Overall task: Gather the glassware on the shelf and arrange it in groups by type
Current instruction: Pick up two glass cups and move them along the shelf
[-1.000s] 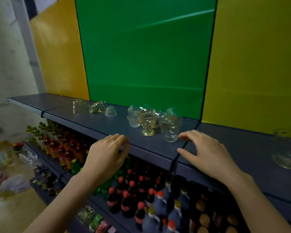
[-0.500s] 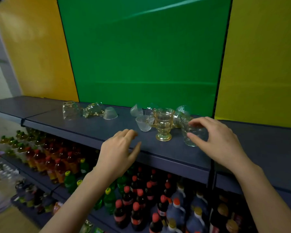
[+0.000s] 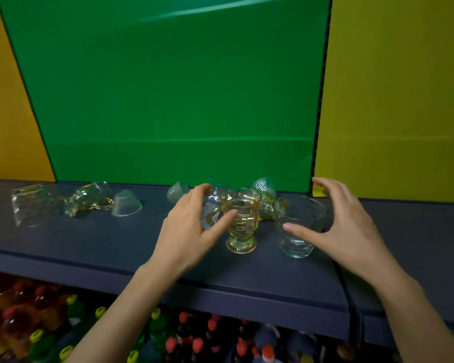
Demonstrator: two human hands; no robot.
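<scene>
An amber footed glass stands upright on the dark blue shelf. Just right of it stands a clear tumbler. My right hand is spread around the tumbler, thumb in front and fingers above its far rim, not closed on it. My left hand hovers open left of the amber glass, thumb tip at its side, and partly hides a small ribbed bowl. Small clear cups lie behind the amber glass.
Further left on the shelf lie a tipped clear tumbler, an amber glass on its side and an upturned small cup. Green and yellow panels back the shelf. Bottles with coloured caps fill the lower shelves.
Both hands have moved forward over the shelf. The left hand has reached the amber glass, and the right hand has spread wider around the clear tumbler. The view has moved closer.
</scene>
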